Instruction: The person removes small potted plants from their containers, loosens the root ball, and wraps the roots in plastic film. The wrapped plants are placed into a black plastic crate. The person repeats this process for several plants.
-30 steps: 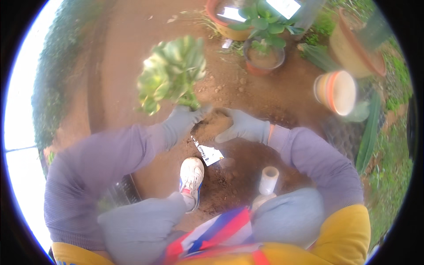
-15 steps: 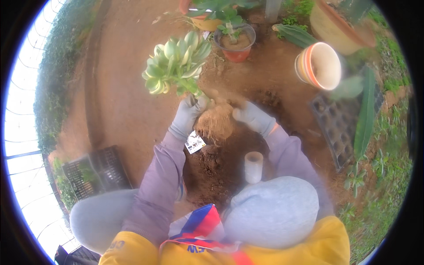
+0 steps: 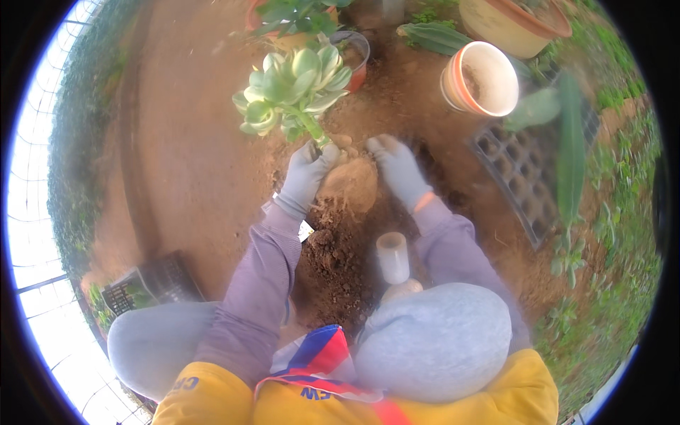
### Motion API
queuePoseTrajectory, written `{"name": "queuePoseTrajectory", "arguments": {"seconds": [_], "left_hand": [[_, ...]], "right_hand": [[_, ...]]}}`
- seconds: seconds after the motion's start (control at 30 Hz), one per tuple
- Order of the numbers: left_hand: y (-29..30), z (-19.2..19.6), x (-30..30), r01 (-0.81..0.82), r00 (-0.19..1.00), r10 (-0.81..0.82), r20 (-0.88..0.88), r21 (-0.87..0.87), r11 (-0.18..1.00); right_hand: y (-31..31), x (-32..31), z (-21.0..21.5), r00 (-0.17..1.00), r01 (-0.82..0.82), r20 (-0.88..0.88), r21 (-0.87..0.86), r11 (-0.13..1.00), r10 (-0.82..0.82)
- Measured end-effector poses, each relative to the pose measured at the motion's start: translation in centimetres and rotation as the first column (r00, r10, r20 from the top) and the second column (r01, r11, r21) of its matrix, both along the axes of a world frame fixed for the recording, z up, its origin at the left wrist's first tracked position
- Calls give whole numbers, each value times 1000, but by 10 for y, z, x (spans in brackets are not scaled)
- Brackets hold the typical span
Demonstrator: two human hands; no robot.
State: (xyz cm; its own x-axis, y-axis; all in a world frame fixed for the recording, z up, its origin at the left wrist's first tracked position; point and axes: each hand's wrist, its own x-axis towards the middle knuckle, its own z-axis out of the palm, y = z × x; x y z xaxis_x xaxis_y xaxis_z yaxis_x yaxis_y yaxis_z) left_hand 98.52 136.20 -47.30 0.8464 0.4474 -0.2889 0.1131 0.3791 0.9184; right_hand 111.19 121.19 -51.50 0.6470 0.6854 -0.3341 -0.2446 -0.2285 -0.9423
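My left hand (image 3: 307, 173), in a grey glove, is closed round the bare stem of a succulent plant (image 3: 296, 88) with pale-edged green leaves. The plant leans up to the left. Below the stem hangs its root ball (image 3: 350, 185), brown with fine roots, over a heap of loose soil (image 3: 331, 265). My right hand (image 3: 398, 168), gloved too, is beside the root ball's right side with its fingers apart and slightly bent. Whether its fingertips touch the roots is hard to see. A white card label (image 3: 305, 231) shows partly behind my left wrist.
A striped pot (image 3: 480, 79) lies tilted at the far right, near a black seedling tray (image 3: 520, 170) and long green leaves (image 3: 571, 149). A translucent cup (image 3: 393, 256) stands by my right knee. Potted plants (image 3: 301, 21) line the back. Another dark tray (image 3: 152, 283) lies left.
The view has shifted, so pots and trays appear higher and further left. The plant has tilted a little to the right in my left hand. My right hand's fingers have moved upward along the root ball.
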Motion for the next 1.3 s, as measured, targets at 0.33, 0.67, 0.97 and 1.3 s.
{"name": "queuePoseTrajectory", "arguments": {"seconds": [0.33, 0.67, 0.97, 1.3], "left_hand": [[-9, -4, -8, -165, 986, 164, 23, 80, 983], [-12, -28, -14, -212, 960, 200, 196, 43, 976], [-21, -6, -9, -375, 927, 375, 15, -12, 927], [-27, -19, -7, -393, 912, 390, 126, -6, 920]], "right_hand": [[0, -31, 14, 988, -93, -84, 361, 928, 132], [8, -35, 6, 1000, 5, 25, 73, 997, -7], [6, -49, 49, 716, -72, 698, 47, 996, 20], [12, -47, 23, 777, 104, 610, 119, 987, -155]]}}
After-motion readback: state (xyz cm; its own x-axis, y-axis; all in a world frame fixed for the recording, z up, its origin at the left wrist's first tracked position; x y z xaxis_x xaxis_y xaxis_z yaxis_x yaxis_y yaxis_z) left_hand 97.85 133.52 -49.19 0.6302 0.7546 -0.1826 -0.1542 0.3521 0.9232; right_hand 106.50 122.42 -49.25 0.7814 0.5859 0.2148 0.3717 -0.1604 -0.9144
